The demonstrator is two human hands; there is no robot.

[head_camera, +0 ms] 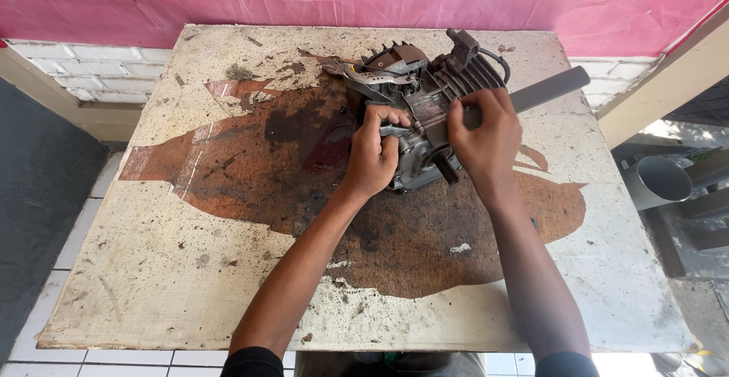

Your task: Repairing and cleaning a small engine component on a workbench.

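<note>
Left hand (372, 157) fingers curled shut around near-left edge of small grey metal engine block with cooling fins (425, 96), thumb on top, knuckles toward camera. Right hand (486, 138) fingers bent down over block's right side near the fins, closed onto the casing; fingertips partly hidden so exact contact point unclear. Engine sits between and just beyond both hands, far-centre of worn white wooden tabletop with big brown oil stain (190, 271). Grey flat bar or handle (550, 88) sticks out right from behind the right hand, touching or attached to engine, cannot tell which. Both forearms reach forward from bottom edge, converging on engine, wrists roughly straight, dark sleeves at elbows. Pink banner (380, 1) behind table, grey pipe end (657, 179) at right
</note>
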